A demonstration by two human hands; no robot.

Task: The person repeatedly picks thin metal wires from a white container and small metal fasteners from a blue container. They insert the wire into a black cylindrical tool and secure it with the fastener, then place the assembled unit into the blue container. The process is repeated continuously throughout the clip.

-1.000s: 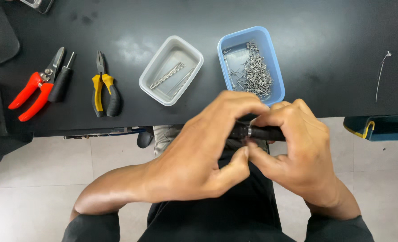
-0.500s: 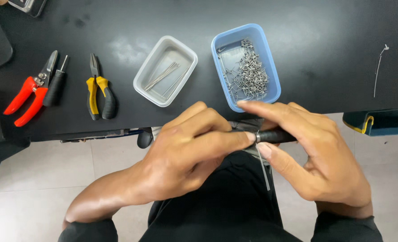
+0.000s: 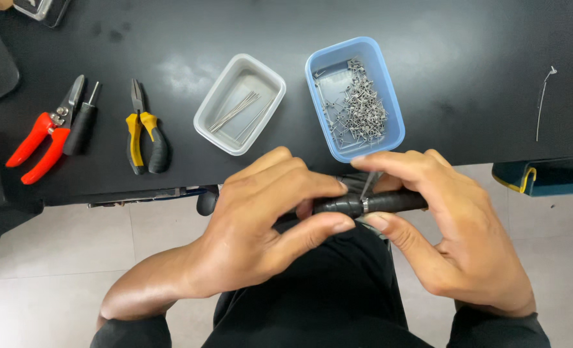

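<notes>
Both hands hold a black rod-shaped tool (image 3: pixel 389 203) level, just below the edge of the black table (image 3: pixel 467 84). My left hand (image 3: pixel 260 225) grips its left end between thumb and fingers. My right hand (image 3: pixel 454 238) holds the right part, and its index finger and thumb pinch a thin metal wire (image 3: pixel 367 185) that stands up from a silver ring in the tool's middle. A blue tray (image 3: pixel 389 109) with several small bent wire pieces sits right above the hands. Left of it a clear tray (image 3: pixel 215 125) holds a few straight wires.
Yellow-handled pliers (image 3: pixel 143 135), a black-handled small tool (image 3: pixel 82 122) and red-handled cutters (image 3: pixel 41 138) lie at the table's left. A loose bent wire (image 3: pixel 543 103) lies at the right. A dark teal object with a yellow rim (image 3: pixel 544 177) is under the right edge. Grey floor below.
The hands have spread apart along the tool, so its middle and silver ring show. The right fingers now pinch a thin wire at the ring.
</notes>
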